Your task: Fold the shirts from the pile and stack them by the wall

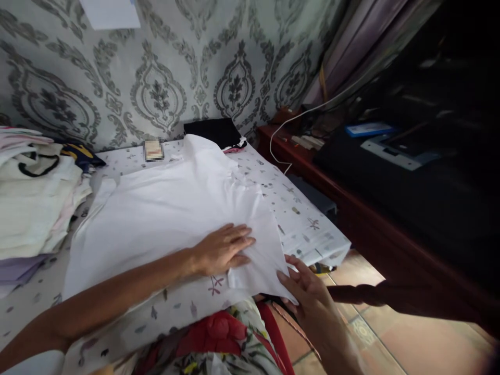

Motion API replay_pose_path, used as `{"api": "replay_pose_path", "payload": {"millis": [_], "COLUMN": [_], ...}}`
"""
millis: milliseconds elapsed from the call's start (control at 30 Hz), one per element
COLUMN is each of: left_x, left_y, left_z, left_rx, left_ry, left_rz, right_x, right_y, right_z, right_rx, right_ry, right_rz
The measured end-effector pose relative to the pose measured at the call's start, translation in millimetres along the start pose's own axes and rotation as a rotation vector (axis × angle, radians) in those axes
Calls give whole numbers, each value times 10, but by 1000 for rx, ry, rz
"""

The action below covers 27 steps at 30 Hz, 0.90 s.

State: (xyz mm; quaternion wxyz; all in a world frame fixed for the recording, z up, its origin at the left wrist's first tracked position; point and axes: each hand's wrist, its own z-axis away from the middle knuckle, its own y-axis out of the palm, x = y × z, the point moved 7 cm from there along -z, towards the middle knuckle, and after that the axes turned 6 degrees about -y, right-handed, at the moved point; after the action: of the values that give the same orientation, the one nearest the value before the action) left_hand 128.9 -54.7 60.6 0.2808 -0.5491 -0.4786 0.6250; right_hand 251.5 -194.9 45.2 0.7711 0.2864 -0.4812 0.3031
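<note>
A white shirt [156,213] lies spread over a table covered with a patterned white cloth [308,224]. My left hand [224,250] rests flat on the shirt near its right part, fingers stretched out and pointing right. At the shirt's right end, my right hand [308,289] pinches the edge of the fabric between thumb and fingers, just past the table's near right corner. Small creases run through the fabric above my left hand.
Folded clothes [39,198] are piled at the left. Toward the wall lie a folded black garment [213,131] and a small blurred card [153,150]. A dark wooden desk [336,192] stands close on the right, with a white cable [291,115] trailing over it. Tiled floor [363,281] shows below.
</note>
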Motion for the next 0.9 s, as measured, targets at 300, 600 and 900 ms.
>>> {"api": "replay_pose_path", "payload": {"millis": [300,600,900], "left_x": [-100,1081,825], "left_y": [-181,-668,-492], "left_z": [-250,-1629,-1912], "left_rx": [78,90,348], "left_ry": [62,-337,-203], "left_rz": [197,-5,223], "right_x": [-265,-390,-343], "right_y": [-75,-26,-12], "right_z": [33,-162,-122], "right_rx": [33,174,223], "right_ry": [-3,-36,45], "right_rz": [-25,-5,-95]}}
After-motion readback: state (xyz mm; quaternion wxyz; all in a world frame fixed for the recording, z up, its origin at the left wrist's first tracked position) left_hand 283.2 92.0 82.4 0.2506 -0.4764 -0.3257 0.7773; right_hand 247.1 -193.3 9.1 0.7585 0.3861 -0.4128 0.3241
